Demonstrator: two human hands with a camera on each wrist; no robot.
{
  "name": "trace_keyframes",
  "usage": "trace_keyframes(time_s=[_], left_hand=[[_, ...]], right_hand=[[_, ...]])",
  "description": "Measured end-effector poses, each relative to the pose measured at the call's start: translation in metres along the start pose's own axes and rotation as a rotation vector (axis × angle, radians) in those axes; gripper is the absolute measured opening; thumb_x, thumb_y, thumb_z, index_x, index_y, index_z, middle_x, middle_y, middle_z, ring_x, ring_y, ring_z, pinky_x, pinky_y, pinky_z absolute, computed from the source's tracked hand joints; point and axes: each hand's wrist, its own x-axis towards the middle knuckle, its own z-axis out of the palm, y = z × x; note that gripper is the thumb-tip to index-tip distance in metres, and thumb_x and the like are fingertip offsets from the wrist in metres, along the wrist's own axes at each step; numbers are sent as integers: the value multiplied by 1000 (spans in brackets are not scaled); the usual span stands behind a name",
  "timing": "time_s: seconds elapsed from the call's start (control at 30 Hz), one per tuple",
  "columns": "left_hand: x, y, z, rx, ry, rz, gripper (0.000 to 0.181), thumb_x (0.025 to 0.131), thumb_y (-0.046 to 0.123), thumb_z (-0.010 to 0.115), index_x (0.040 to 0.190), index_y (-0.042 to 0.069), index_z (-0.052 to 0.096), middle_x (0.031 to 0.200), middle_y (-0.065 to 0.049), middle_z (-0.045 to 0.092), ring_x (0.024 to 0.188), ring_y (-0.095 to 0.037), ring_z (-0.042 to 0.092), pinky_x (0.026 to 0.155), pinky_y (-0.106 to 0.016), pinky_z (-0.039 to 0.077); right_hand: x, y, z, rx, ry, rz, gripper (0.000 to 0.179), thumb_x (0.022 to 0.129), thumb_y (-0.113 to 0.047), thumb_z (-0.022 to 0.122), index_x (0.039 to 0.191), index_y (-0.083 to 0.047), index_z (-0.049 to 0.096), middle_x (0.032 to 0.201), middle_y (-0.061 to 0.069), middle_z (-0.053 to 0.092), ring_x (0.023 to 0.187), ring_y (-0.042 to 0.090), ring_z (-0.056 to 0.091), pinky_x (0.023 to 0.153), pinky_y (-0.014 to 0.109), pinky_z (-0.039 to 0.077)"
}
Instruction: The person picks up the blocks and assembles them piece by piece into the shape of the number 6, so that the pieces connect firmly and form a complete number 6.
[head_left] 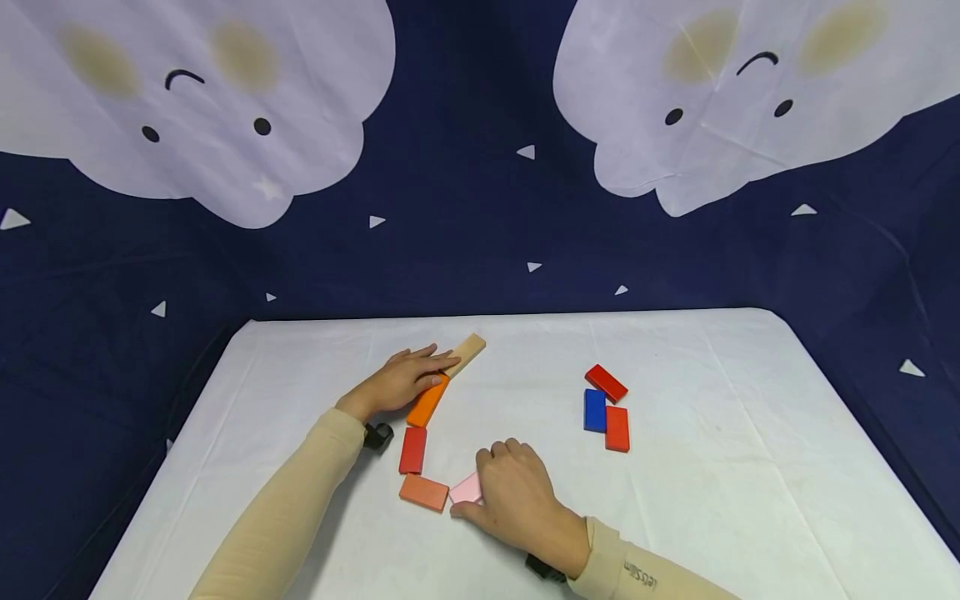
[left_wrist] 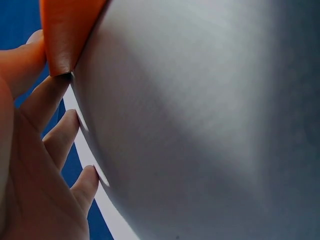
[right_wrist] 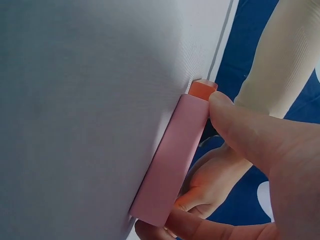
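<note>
My left hand [head_left: 397,382] reaches over the spot where an orange block [head_left: 427,404] meets a plain wooden block [head_left: 469,352], fingers fairly straight. Its thumb and index finger touch the orange block's end in the left wrist view. Lower down, my right hand [head_left: 517,492] pinches a pink block [right_wrist: 167,160] by its two ends, the thumb at one and fingers at the other. Beside the pink block's thumb end lies a salmon-orange block [head_left: 423,492]. A red block [head_left: 412,450] lies between it and the orange one, so the blocks form a curved row.
To the right, two more red blocks, one farther back [head_left: 606,383] and one nearer [head_left: 617,429], lie close against a blue block [head_left: 594,410]. All rest on a white-covered table [head_left: 720,467]. Behind it hangs a dark blue cloth [head_left: 465,250] with cloud prints.
</note>
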Motion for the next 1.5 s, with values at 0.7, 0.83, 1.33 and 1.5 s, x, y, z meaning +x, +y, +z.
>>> trace_keyframes(time_s=[0.7, 0.83, 1.33, 1.5], left_hand=[[2, 0, 0, 8, -2, -3, 46, 107, 24, 49, 153, 21, 45, 158, -4, 40, 151, -31, 24, 120, -60, 12], [1, 1, -1, 13, 3, 4, 46, 107, 23, 49, 153, 20, 46, 157, -6, 41, 151, -33, 24, 119, -62, 12], [1, -1, 1, 12, -7, -9, 46, 107, 26, 48, 153, 22, 46, 158, -4, 40, 151, -31, 24, 120, -60, 12], [2, -3, 1, 8, -9, -13, 46, 107, 25, 48, 153, 22, 46, 158, -3, 40, 151, -31, 24, 121, -60, 11]], right_hand=[[-8, 20, -7, 225, -15, 84, 61, 75, -59, 82, 105, -6, 74, 89, 2, 68, 82, 16, 58, 72, 34, 51], [-11, 28, -9, 280, 11, 102, 56, 76, -53, 83, 107, -7, 74, 93, 1, 69, 84, 15, 57, 72, 33, 51], [-32, 65, -21, 331, 134, 168, 47, 75, -41, 88, 110, -12, 75, 103, -2, 71, 94, 12, 58, 79, 33, 54], [-39, 82, -24, 337, 188, 176, 48, 75, -37, 89, 111, -10, 74, 106, -1, 70, 98, 14, 58, 81, 36, 54]])
